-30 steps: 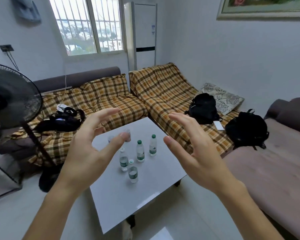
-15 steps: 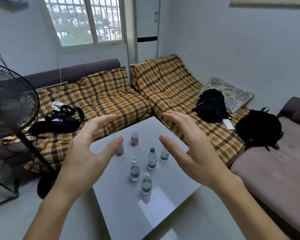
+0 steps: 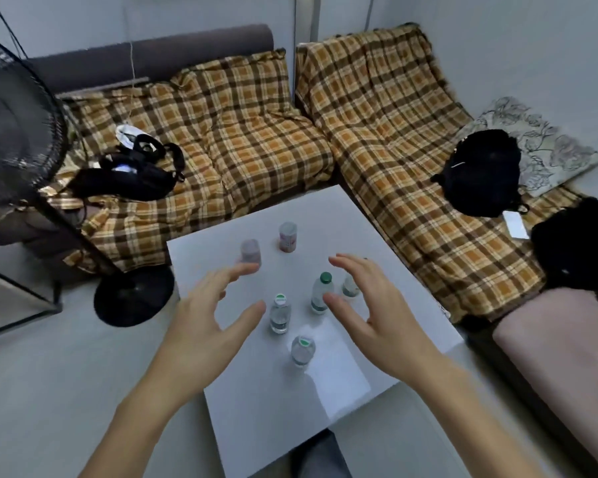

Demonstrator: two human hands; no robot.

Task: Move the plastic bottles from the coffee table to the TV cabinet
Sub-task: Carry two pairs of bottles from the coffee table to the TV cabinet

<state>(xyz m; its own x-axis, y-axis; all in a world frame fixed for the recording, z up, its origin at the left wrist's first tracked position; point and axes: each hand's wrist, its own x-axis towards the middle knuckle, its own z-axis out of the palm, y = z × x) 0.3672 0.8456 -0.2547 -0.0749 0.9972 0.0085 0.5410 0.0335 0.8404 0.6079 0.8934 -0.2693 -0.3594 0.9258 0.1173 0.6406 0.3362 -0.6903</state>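
A square white coffee table (image 3: 256, 426) is seen from above, with both bare hands held over its middle. The left hand (image 3: 204, 326) is spread wide, fingers apart and palm turned inward, and nothing is held in it. The right hand (image 3: 377, 319) is likewise opened, its fingers loosely curved, and nothing is gripped.

Between and beyond the hands, clear plastic water bottles are stood upright on the tabletop: a green-capped bottle (image 3: 321, 293) just left of the right thumb, a second clear bottle (image 3: 279, 313) between the two hands, a third (image 3: 302, 351) nearest the viewer, and a fourth (image 3: 348, 286) partly hidden behind the right hand. Farther off, two short pink-tinted plastic bottles are placed, one (image 3: 251, 251) just beyond the left fingertips and one (image 3: 287, 237) to its right.

The table is bordered on its far and right sides by sofas draped in orange-and-brown plaid covers (image 3: 242, 132). A black pedestal fan (image 3: 18, 132) is positioned at the left, and a black backpack (image 3: 480, 177) is laid on the right-hand sofa.
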